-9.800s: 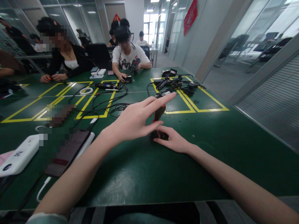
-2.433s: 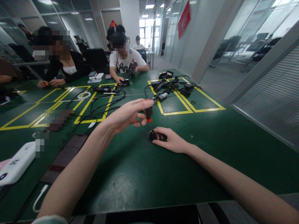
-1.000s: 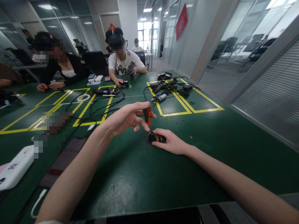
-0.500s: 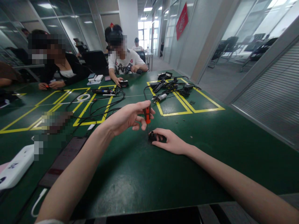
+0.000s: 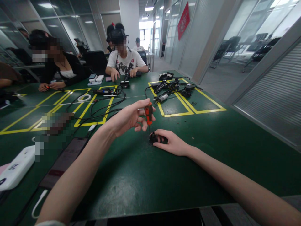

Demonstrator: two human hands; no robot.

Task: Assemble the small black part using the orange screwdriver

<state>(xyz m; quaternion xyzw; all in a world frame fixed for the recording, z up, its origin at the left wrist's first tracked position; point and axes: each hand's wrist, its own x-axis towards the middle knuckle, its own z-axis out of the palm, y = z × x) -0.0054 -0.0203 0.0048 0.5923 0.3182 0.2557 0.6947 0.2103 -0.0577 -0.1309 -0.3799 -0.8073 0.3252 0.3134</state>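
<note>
My left hand (image 5: 138, 117) is closed around the handle of an orange and dark screwdriver (image 5: 149, 113), held upright with the thumb near its top. The thin shaft points down to a small black round part (image 5: 152, 138) on the green table. Whether the tip sits in a screw is too small to tell. My right hand (image 5: 169, 141) rests on the table and grips that black part from the right, between thumb and fingers. Its fingers partly cover the part.
Black cables and a silver and black tool (image 5: 161, 98) lie beyond my hands in yellow taped boxes. Small screws (image 5: 193, 103) lie to the right of them. A phone (image 5: 68, 157) and a white power bank (image 5: 17, 168) are at left. Two people sit across the table (image 5: 131, 185).
The screwdriver's handle has turned slightly in my left hand, while my right hand has stayed put. Across the table, a person's hand has lifted off a black object.
</note>
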